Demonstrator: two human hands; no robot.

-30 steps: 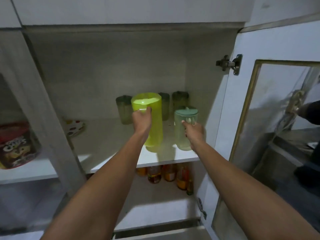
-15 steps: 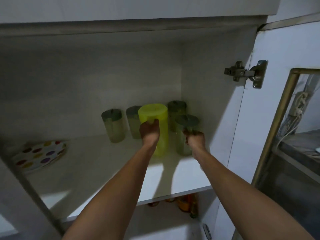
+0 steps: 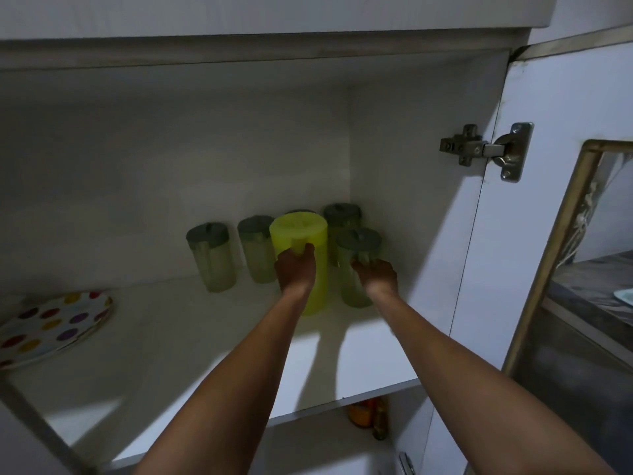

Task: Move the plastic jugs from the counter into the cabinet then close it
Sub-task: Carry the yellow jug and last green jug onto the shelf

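Note:
Both my arms reach deep into the open cabinet. My left hand (image 3: pixel 295 270) grips the handle of a tall yellow-green jug (image 3: pixel 305 234) that stands on the white shelf (image 3: pixel 191 341). My right hand (image 3: pixel 376 273) holds the handle of a pale green jug with a grey-green lid (image 3: pixel 358 242), just right of the yellow one. Behind them stand several more pale green lidded jugs, two at the left (image 3: pixel 211 257) and others partly hidden at the back (image 3: pixel 342 214). The cabinet door (image 3: pixel 548 234) hangs open on the right.
A polka-dot plate (image 3: pixel 51 325) lies at the shelf's left end. The right cabinet wall is close beside the right jug. A metal hinge (image 3: pixel 486 150) joins the door. Bottles (image 3: pixel 368 414) stand on the lower shelf. A glass panel in the door shows a counter beyond.
Both hands have pushed the two jugs from the shelf's front edge back toward the rear right corner. My view has moved closer and upward.

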